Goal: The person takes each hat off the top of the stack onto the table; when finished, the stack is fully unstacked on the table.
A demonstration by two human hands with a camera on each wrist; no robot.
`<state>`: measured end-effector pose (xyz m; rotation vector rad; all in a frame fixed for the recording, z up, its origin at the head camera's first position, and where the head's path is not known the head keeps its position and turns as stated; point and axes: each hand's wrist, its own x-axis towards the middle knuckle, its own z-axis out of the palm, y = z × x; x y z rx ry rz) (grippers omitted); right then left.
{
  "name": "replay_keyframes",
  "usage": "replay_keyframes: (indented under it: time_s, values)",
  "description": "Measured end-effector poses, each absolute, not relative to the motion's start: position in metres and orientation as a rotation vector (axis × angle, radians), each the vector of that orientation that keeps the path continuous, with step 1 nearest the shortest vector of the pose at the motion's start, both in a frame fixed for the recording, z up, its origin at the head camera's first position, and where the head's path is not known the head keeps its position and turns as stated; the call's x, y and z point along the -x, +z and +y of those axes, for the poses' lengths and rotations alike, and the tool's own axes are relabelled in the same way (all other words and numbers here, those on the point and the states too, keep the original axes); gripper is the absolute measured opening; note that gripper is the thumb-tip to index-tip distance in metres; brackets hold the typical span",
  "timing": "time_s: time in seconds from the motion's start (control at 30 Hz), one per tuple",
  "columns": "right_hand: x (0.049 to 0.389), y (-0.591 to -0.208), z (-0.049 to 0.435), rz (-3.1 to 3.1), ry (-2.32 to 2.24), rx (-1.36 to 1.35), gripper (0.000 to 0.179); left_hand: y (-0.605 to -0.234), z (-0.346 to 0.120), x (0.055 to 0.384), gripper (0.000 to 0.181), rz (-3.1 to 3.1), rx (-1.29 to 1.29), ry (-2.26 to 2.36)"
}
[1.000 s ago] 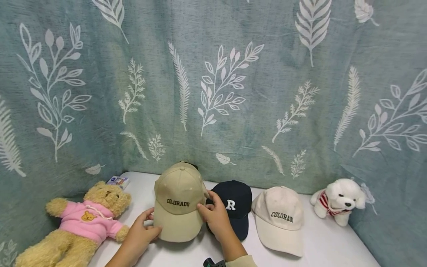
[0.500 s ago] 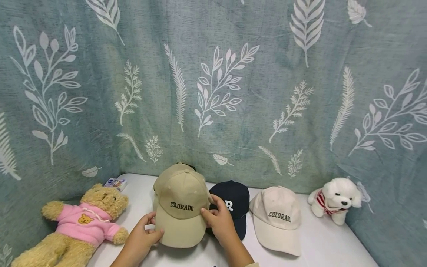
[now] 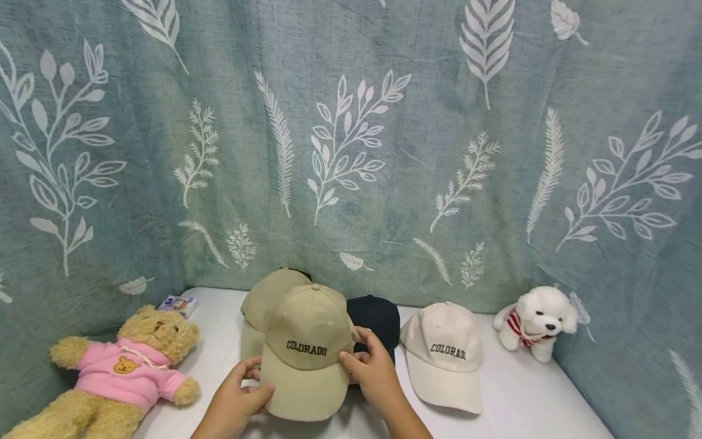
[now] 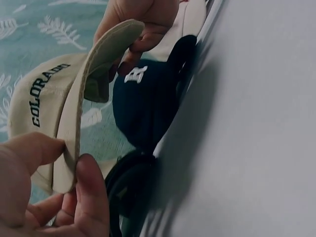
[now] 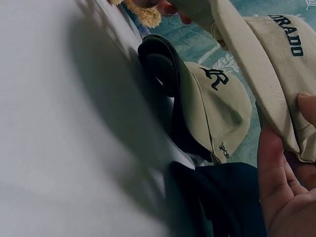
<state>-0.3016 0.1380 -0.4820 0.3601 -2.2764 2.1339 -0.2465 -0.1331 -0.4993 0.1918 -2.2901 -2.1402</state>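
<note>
A khaki baseball cap (image 3: 307, 384) with COLORADO across its front is held up between both hands, its brim toward me. The left hand (image 3: 241, 393) pinches the brim's left edge between thumb and fingers, as the left wrist view also shows. On the other side the right hand (image 3: 378, 375) grips the cap where brim meets crown. Behind the held cap stands another khaki cap (image 3: 255, 317), partly hidden; in the right wrist view this khaki cap (image 5: 222, 101) bears a dark letter R. A navy cap (image 4: 143, 98) with a white R is right of it, partly covered by the right hand in the head view.
A cream COLORADO cap (image 3: 444, 360) sits to the right, with a white plush dog (image 3: 540, 317) beyond it. A teddy bear (image 3: 126, 372) in a pink hoodie lies at the left, a small printed packet (image 3: 178, 305) behind it. A leaf-print curtain (image 3: 340, 152) surrounds the white table (image 3: 521, 402).
Both hands have brought the khaki COLORADO cap nearer and lower, away from the khaki cap behind, which now shows more. The head view has shifted slightly to the right.
</note>
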Motion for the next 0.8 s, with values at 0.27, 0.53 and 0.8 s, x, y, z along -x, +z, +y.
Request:
replay_keyframes:
  time_s: [0.27, 0.53, 0.8]
  values:
    - [0.292, -0.486, 0.156, -2.316, 2.090, -0.302, 0.070, -0.499, -0.117, 0.236, 0.065, -2.384, -0.196, -2.094]
    - [0.282, -0.488, 0.178, -2.327, 2.076, -0.231, 0.066, -0.500, -0.098, 0.229, 0.064, -2.461, -0.153, -2.021]
    - [0.271, -0.484, 0.205, -2.335, 2.040, -0.202, 0.063, -0.501, -0.081, 0.221, 0.068, -2.448, -0.009, -2.097]
